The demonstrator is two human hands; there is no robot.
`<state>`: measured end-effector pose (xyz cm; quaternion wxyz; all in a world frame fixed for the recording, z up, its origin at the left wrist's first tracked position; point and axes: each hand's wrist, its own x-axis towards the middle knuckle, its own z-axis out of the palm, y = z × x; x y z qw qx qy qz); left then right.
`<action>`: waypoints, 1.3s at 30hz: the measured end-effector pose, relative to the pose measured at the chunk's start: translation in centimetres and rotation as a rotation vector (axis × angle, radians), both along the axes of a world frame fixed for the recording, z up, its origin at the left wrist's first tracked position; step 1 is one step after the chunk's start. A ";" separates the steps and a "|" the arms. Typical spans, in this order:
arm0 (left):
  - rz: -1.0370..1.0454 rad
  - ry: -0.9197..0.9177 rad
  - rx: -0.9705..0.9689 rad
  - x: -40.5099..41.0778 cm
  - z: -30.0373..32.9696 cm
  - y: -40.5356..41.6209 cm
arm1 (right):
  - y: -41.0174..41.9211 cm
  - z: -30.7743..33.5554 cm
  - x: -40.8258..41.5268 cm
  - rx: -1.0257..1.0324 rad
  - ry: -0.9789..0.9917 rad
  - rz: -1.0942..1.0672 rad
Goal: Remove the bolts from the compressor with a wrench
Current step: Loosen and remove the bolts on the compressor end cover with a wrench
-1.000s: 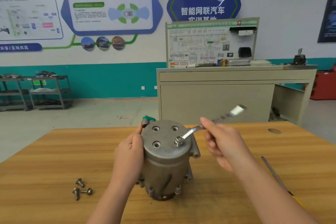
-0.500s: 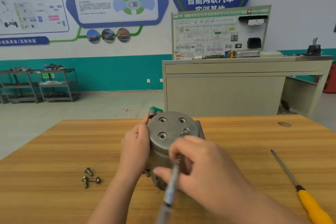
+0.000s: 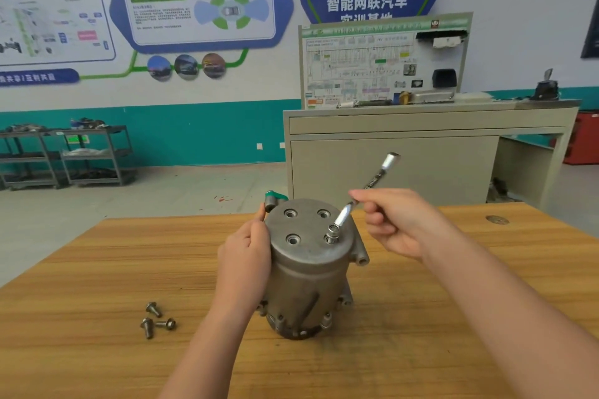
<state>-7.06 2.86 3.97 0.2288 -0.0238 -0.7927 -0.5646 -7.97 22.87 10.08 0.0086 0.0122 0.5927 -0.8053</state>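
- Left hand (image 3: 247, 256) grips the upright compressor (image 3: 308, 272) on the surface (image 3: 97, 350).
- Right hand (image 3: 397, 223) holds the wrench (image 3: 363, 191), seemingly seated on the last bolt (image 3: 332, 234).
- Three loose bolts (image 3: 157, 319) lie nearby.

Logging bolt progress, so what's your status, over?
Left hand steadies compressor. Right hand holds wrench on last bolt. Three bolts out. Nothing blocking.
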 end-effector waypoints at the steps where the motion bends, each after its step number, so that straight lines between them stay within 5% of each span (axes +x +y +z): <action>1: 0.002 0.001 0.004 0.0 0.0 0.0 | -0.7 0.8 -0.3 0.076 0.005 0.023; 10: 0.048 -0.021 -0.135 -0.3 0.4 -0.5 | -7.2 0.9 7.1 1.288 0.456 0.189; 13: 0.035 0.024 -0.022 -0.1 0.4 -0.7 | -6.6 -1.8 9.7 1.429 0.641 0.070; 17: 0.003 0.025 -0.021 0.4 0.5 -0.8 | -4.0 -4.3 10.8 1.280 0.718 -0.040; 20: 0.004 -0.001 -0.052 0.6 0.8 -0.7 | -2.2 -5.9 10.6 0.848 0.660 -0.096; 23: 0.154 0.216 -0.318 1.5 1.6 -0.7 | -1.5 -7.0 9.6 0.401 0.625 -0.233; 25: -0.001 0.395 -0.391 2.5 3.0 0.2 | -1.6 -7.4 8.8 0.168 0.600 -0.276; 28: -0.220 0.341 -0.707 2.9 4.2 1.5 | -1.6 -7.1 8.0 -0.082 0.535 -0.236; 30: -0.230 0.270 -0.858 2.4 4.3 1.8 | -1.3 -6.3 7.5 -0.219 0.464 -0.188; 39: -0.218 0.284 -0.772 1.2 4.4 2.3 | -0.7 -5.2 6.5 -0.400 0.342 -0.089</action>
